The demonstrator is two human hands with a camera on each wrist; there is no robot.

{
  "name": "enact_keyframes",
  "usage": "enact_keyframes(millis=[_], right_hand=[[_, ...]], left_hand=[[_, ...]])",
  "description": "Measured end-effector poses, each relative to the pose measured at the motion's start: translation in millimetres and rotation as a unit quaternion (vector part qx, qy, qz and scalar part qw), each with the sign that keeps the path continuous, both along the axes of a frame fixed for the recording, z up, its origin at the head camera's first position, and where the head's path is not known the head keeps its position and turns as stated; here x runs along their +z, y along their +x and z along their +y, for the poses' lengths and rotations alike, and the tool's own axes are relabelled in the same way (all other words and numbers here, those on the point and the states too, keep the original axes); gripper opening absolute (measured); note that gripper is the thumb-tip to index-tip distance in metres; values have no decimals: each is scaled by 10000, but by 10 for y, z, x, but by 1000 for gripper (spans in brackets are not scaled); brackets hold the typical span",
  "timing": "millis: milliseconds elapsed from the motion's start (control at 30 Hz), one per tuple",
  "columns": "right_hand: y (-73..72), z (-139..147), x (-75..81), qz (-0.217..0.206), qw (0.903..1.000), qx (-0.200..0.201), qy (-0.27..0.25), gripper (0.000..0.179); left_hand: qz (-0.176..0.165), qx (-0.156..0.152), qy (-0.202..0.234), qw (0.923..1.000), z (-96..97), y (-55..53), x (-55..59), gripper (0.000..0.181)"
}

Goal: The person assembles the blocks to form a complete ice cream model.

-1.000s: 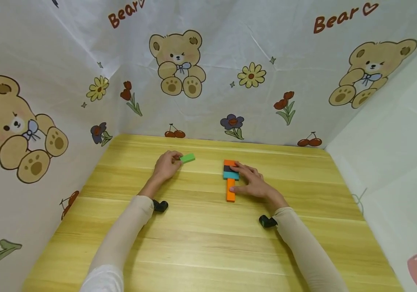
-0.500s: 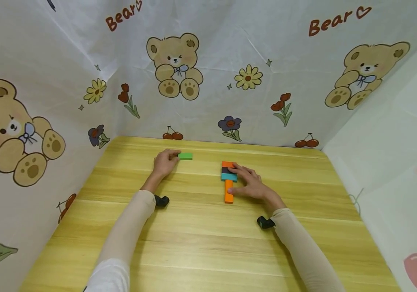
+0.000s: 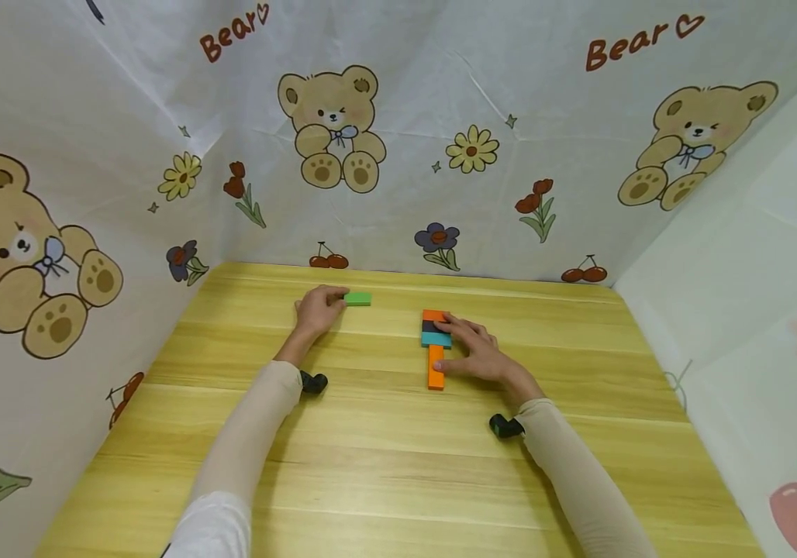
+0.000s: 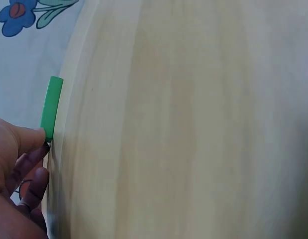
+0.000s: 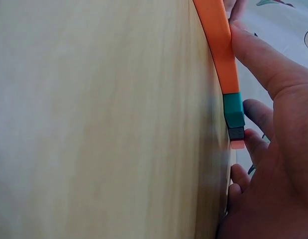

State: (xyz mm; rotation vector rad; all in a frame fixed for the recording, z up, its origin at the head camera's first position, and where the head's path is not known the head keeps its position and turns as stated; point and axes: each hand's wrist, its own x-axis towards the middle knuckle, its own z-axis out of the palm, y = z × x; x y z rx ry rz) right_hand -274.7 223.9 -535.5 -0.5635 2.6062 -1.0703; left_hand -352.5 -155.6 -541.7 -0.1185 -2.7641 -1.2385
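My left hand (image 3: 319, 310) pinches the near end of a flat green block (image 3: 358, 299) between thumb and fingers. In the left wrist view, the green block (image 4: 52, 107) stretches away from the thumb tip. My right hand (image 3: 482, 355) rests on a group of blocks on the table, its thumb on a long orange block (image 3: 436, 377). Above that lie a teal block (image 3: 435, 340), a dark block (image 3: 429, 327) partly covered by fingers, and an orange-red block (image 3: 432, 315) at the far end. The right wrist view shows the orange block (image 5: 219, 45) in line with them.
The blocks lie on a light wood-grain table (image 3: 370, 465). White sheeting printed with bears and flowers (image 3: 398, 101) stands at the back and left, with a white side (image 3: 740, 256) at the right. A small black camera (image 3: 506, 426) sits at each wrist.
The left hand has turned the green block from slanted to level, lying sideways. The right hand stays on its blocks. The head view has shifted slightly.
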Motion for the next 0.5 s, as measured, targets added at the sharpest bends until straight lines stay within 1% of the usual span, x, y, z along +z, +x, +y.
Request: enact_keyframes(millis=[200, 367, 500], right_hand=[[2, -1, 15, -14, 10000, -43, -28, 90], [8, 0, -10, -1, 10000, -12, 9, 90], [14, 11, -12, 13, 10000, -22, 25, 90]], left_hand=[[-19, 0, 69, 10000, 123, -55, 5, 32], [-71, -51, 84, 9999, 227, -56, 7, 31], [39, -95, 32, 9999, 305, -74, 6, 31]])
